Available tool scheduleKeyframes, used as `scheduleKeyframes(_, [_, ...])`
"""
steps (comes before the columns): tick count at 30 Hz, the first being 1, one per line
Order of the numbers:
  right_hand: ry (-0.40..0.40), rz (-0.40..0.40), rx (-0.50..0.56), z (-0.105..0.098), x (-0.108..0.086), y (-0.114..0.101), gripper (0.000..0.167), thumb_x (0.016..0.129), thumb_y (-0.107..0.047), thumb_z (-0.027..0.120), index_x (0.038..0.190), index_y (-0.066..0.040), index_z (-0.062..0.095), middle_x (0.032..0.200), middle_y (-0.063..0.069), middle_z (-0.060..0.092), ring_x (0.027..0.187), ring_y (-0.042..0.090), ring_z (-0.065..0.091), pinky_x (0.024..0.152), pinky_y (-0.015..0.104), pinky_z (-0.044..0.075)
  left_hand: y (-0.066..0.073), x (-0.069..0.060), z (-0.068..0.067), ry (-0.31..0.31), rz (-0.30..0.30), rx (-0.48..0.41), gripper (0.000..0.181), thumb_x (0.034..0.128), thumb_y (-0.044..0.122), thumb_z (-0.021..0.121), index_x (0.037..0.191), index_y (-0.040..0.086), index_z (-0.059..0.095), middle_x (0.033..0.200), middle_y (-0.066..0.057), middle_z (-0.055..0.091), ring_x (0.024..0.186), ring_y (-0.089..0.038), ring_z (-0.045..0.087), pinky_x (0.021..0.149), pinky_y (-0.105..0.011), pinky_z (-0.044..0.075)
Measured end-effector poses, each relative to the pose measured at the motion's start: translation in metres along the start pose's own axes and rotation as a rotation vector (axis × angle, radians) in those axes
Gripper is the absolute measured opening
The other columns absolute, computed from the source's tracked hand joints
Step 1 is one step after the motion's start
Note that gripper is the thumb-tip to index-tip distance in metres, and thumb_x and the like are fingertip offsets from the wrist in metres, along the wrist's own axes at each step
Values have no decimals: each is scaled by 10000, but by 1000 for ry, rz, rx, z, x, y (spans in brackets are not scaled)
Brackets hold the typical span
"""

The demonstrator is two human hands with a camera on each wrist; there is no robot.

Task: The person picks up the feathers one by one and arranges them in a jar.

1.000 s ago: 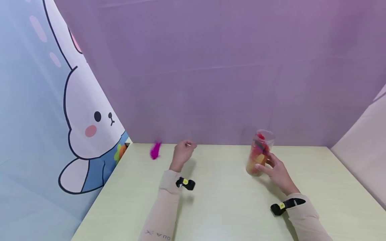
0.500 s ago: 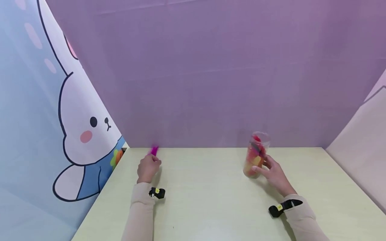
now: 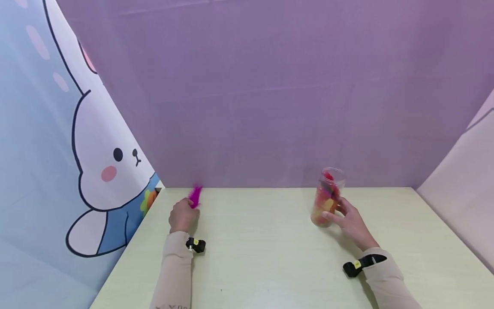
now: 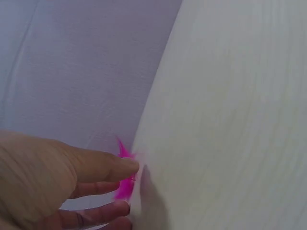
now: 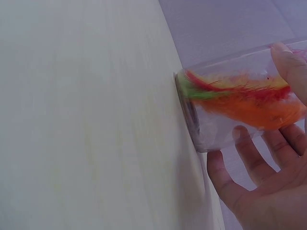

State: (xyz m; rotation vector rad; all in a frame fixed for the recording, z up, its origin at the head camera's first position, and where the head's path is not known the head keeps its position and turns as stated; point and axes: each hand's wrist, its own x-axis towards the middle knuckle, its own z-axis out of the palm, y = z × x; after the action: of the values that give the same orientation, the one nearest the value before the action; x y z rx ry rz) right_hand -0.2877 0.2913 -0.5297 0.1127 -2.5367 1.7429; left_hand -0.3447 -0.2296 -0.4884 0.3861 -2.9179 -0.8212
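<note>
A magenta feather (image 3: 195, 196) lies at the back left of the table. My left hand (image 3: 182, 216) is right at its near end, thumb on one side and fingers on the other. In the left wrist view the thumb covers part of the feather (image 4: 125, 190), and the fingertips stand apart; whether they touch it is hard to tell. On the right, a tall clear cup (image 3: 321, 206) stands on the table, filled with red, yellow, orange and green feathers (image 5: 249, 103). My right hand (image 3: 352, 224) holds it from the side, thumb and fingers around its wall.
The pale wooden table (image 3: 262, 244) ends at a purple cloth backdrop (image 3: 262, 107). A curtain with a cartoon rabbit (image 3: 104, 159) hangs along the left side, and a white cloth (image 3: 463, 184) along the right.
My left hand has moved left from the middle of the table to the magenta feather, its fingers parting around it. My right hand stays on the cup. The head view has shifted slightly.
</note>
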Motion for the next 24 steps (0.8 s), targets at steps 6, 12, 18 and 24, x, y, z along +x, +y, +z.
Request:
scheduleKeyframes(6, [-4, 9, 5, -1, 1, -1, 887, 929, -408, 746, 1619, -125, 267, 1643, 180, 346, 1475, 459, 363, 1139, 726, 287, -4, 7, 4, 8, 5, 14, 360, 922, 187, 672, 1231, 3, 677, 1213, -253, 689, 1066, -452, 663, 839, -582, 523])
scheduleKeyframes(12, [-7, 15, 1, -1, 0, -2, 885, 933, -407, 742, 1624, -142, 256, 1650, 171, 338, 1487, 459, 347, 1134, 730, 290, -6, 11, 4, 20, 4, 35, 339, 935, 229, 685, 1213, 38, 718, 1213, -246, 700, 1060, -452, 671, 809, -572, 521])
scheduleKeyframes(18, [-2, 5, 7, -1, -1, -3, 879, 933, -392, 746, 1622, -136, 263, 1647, 168, 346, 1483, 460, 353, 1139, 738, 270, -6, 13, 6, 66, 27, 50, 308, 934, 258, 710, 1153, 45, 752, 1154, -233, 728, 1006, -444, 691, 758, -561, 525])
scheduleKeyframes(24, [-1, 11, 1, 0, -1, -3, 887, 933, -401, 744, 1624, -132, 257, 1642, 180, 349, 1482, 462, 353, 1138, 742, 265, -10, 18, 11, 115, 35, 63, 250, 924, 264, 732, 1065, 66, 792, 1079, -210, 755, 937, -430, 709, 696, -544, 532])
